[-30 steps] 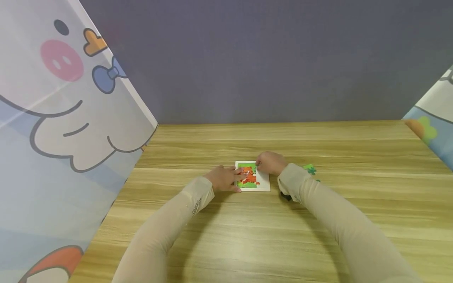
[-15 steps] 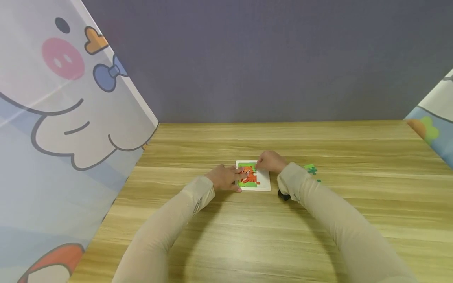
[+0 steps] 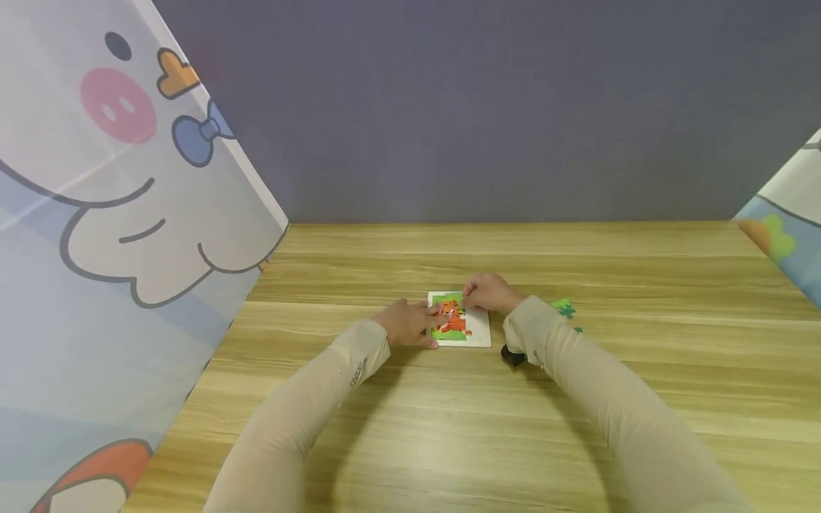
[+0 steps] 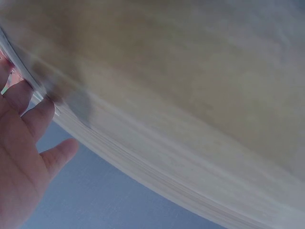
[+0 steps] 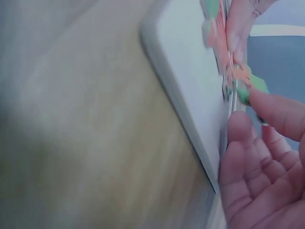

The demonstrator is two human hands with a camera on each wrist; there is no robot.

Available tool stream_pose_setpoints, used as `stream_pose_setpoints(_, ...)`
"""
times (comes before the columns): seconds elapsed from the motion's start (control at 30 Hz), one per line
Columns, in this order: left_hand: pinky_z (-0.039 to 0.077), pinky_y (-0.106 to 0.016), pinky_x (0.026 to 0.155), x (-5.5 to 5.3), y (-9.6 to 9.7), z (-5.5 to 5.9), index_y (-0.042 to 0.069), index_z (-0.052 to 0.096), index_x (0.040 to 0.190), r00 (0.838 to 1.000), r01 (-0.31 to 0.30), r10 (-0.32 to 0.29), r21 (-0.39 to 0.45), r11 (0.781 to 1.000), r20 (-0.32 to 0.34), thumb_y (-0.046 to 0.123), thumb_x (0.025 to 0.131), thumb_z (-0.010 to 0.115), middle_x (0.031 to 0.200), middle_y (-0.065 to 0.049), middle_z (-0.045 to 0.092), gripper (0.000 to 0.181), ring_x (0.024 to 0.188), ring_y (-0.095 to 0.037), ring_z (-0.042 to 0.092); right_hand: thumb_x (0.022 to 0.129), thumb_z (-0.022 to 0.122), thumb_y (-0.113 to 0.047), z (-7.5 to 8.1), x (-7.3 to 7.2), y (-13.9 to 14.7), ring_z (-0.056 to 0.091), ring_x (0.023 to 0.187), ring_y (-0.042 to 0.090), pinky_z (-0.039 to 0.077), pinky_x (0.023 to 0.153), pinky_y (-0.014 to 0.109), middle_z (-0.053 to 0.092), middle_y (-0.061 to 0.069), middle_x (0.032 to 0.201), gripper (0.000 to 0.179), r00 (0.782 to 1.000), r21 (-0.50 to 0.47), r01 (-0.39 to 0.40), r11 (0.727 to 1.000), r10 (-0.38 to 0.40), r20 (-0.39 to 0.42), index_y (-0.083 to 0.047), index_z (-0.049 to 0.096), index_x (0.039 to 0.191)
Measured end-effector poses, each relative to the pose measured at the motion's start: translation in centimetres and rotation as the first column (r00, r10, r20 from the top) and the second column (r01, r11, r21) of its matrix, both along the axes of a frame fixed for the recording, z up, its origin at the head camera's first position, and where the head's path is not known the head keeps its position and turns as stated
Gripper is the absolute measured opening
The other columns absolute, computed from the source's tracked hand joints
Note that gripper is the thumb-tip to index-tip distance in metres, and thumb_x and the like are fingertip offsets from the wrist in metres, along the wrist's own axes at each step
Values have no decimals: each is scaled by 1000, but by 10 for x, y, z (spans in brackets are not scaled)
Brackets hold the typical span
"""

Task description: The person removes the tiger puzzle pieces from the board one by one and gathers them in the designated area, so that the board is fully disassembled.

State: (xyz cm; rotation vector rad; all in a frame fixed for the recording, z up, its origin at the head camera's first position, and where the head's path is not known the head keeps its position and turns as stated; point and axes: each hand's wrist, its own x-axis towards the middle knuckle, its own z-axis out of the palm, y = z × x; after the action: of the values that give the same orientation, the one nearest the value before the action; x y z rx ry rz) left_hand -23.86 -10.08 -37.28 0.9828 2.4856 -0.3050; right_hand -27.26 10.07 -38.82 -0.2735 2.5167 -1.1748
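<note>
A white puzzle board lies on the wooden table, with an orange tiger on green filling its left part. The right part of its white recess is bare. My left hand rests across the board's left side, fingers spread over the picture. At the upper edge, my right hand pinches a green and orange puzzle piece between thumb and fingers. That piece is lifted and tilted over the picture in the right wrist view. The left wrist view shows the left hand with straight fingers at the board's edge.
Loose green puzzle pieces lie right of the board, partly hidden by the right sleeve. A small black object shows under the right wrist. A grey wall stands behind the table, and a cartoon-printed panel borders its left side.
The pinched piece has shifted at the board's top, its green part now overlapping the white rim. My right fingers have changed slightly around it. My left hand stays in place.
</note>
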Motion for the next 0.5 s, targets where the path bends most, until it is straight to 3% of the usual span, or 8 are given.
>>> stream_pose_setpoints(0.17,23,-52,108,-1,1,-1,29,22,151,1000,5,-5,-6,1000,12,54,92,44,155,3,12,68,141,-22,19,79,72,-7,-4,2,-5,48,62,14,41,56,25,56,3,71,14,999,-91,41,995,-40,7,-2,61,85)
stream_pose_setpoints(0.4,23,-52,108,-1,2,0,29,21,151,1000,11,-11,-26,1000,9,56,92,43,155,3,12,68,141,-22,18,80,68,-2,-5,2,-8,54,65,15,48,60,26,59,7,80,38,999,-161,37,986,-36,8,4,57,116)
stream_pose_setpoints(0.5,23,-53,108,0,1,1,29,21,151,1000,7,-7,-26,1000,4,56,92,42,155,3,12,68,141,-22,18,80,67,1,-3,1,-7,54,63,15,49,60,26,59,8,77,41,1000,-178,12,984,-13,-4,3,57,120)
